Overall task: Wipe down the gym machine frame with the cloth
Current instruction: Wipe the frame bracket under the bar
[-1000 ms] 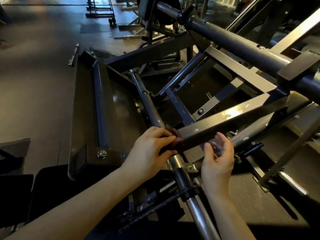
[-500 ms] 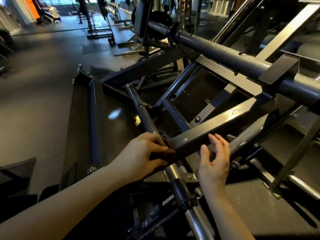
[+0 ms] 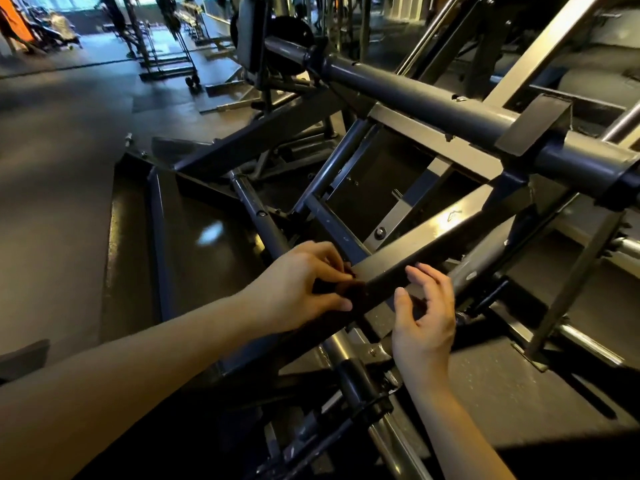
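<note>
A dark grey gym machine frame fills the view, with a square steel bar slanting down toward me. My left hand grips a small dark cloth and holds it against the lower end of that bar. Most of the cloth is hidden under my fingers. My right hand sits just right of it, fingers loosely curled at the bar's underside, thumb apart from the metal; it holds nothing that I can see.
A thick round tube crosses above the bar at upper right. A chrome rod runs toward me below my hands. A flat black footplate lies left. Open rubber floor stretches left, with racks far behind.
The view has tilted up, showing more of the room. My left hand stays with the cloth at the bar's end; my right hand has shifted slightly along the bar's underside.
</note>
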A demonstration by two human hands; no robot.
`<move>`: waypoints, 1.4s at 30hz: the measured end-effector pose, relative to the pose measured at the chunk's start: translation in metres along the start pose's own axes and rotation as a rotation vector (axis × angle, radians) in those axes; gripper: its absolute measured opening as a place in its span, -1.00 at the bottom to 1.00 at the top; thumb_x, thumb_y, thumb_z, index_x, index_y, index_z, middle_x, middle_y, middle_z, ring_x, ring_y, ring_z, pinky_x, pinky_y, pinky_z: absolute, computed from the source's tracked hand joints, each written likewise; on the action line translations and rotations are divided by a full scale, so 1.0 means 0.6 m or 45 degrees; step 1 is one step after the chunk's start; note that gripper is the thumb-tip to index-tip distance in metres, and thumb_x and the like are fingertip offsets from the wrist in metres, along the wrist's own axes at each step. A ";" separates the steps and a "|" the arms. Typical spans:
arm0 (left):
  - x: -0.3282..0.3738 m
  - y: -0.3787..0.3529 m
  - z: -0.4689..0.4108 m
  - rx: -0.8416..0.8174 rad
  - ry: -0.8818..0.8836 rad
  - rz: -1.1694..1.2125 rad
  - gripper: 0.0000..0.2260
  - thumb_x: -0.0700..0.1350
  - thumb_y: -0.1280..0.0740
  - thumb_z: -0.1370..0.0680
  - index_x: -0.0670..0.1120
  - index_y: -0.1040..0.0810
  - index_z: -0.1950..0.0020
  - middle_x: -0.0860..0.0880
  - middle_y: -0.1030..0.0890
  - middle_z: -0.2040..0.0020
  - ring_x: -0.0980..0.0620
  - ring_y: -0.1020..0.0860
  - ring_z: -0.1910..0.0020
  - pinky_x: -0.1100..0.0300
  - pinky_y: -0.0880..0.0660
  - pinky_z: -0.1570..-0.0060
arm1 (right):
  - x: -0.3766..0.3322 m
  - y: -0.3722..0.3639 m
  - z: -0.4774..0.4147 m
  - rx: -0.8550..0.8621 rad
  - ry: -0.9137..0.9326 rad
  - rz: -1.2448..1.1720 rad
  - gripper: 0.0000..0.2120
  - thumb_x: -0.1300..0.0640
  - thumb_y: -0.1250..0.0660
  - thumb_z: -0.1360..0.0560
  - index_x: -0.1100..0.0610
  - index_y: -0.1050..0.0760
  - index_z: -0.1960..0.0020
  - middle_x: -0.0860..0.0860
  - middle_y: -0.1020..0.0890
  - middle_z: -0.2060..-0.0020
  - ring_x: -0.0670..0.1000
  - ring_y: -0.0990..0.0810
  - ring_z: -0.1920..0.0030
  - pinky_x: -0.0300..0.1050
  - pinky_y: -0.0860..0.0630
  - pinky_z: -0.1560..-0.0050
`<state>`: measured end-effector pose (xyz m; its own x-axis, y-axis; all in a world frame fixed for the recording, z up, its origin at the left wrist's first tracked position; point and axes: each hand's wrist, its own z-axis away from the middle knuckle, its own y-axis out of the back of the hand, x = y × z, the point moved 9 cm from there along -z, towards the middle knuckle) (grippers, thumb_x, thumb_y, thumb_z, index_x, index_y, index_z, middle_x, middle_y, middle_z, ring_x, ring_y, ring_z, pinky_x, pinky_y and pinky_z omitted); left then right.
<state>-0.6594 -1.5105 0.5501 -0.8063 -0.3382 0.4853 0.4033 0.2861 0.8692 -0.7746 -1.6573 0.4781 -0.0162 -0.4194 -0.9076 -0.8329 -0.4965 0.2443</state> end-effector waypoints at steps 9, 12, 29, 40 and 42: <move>-0.043 0.007 0.035 -0.255 -0.306 0.009 -0.70 0.11 -0.44 -0.56 0.20 -0.63 -0.29 0.28 -0.42 -0.27 0.12 -0.41 -0.33 0.16 -0.49 -0.24 | -0.016 -0.004 0.011 0.096 -0.061 0.065 -0.67 0.27 -0.34 -0.60 0.14 -0.52 -0.36 -0.07 -0.47 -0.34 -0.52 -0.34 -0.23 -0.66 -0.30 -0.08; -0.022 0.003 -0.014 -0.233 -0.371 0.043 -0.72 0.05 -0.45 -0.57 0.14 -0.64 -0.28 0.25 -0.44 -0.26 0.18 -0.40 -0.31 0.26 -0.44 -0.27 | -0.019 -0.009 0.014 0.098 -0.095 0.063 -0.65 0.23 -0.34 -0.60 0.10 -0.51 -0.38 -0.12 -0.46 -0.35 -0.42 -0.38 -0.29 -0.61 -0.35 -0.12; 0.035 -0.014 -0.149 0.029 -0.582 0.110 -0.71 0.03 -0.45 -0.56 0.10 -0.63 -0.28 0.20 -0.46 -0.24 0.21 -0.38 -0.27 0.05 -0.44 -0.32 | 0.027 -0.007 0.005 0.111 -0.548 -0.182 -0.60 0.11 -0.16 -0.70 -0.24 -0.41 -0.46 -0.15 -0.48 -0.40 -0.09 -0.43 -0.43 0.16 -0.39 -0.47; 0.021 -0.003 -0.107 -0.073 -0.644 0.068 -0.70 0.06 -0.44 -0.54 0.14 -0.63 -0.28 0.32 -0.40 -0.25 0.22 -0.39 -0.31 0.16 -0.45 -0.31 | 0.028 0.033 -0.035 0.123 -0.569 -0.281 -0.63 0.22 -0.16 -0.70 -0.05 -0.46 -0.45 -0.09 -0.60 -0.26 -0.09 -0.61 -0.23 0.01 -0.63 -0.19; 0.046 -0.009 -0.166 0.007 -0.592 0.150 -0.72 0.00 -0.47 -0.54 0.09 -0.64 -0.26 0.27 -0.42 -0.23 0.23 -0.40 -0.29 0.10 -0.45 -0.34 | 0.028 0.033 -0.034 0.118 -0.567 -0.276 -0.63 0.23 -0.16 -0.70 -0.05 -0.46 -0.44 -0.10 -0.61 -0.25 -0.11 -0.62 -0.21 0.01 -0.64 -0.18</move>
<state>-0.6406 -1.6106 0.5681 -0.8637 0.1333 0.4862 0.5025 0.3032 0.8096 -0.7800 -1.6898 0.4745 -0.0552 0.0612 -0.9966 -0.8884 -0.4586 0.0211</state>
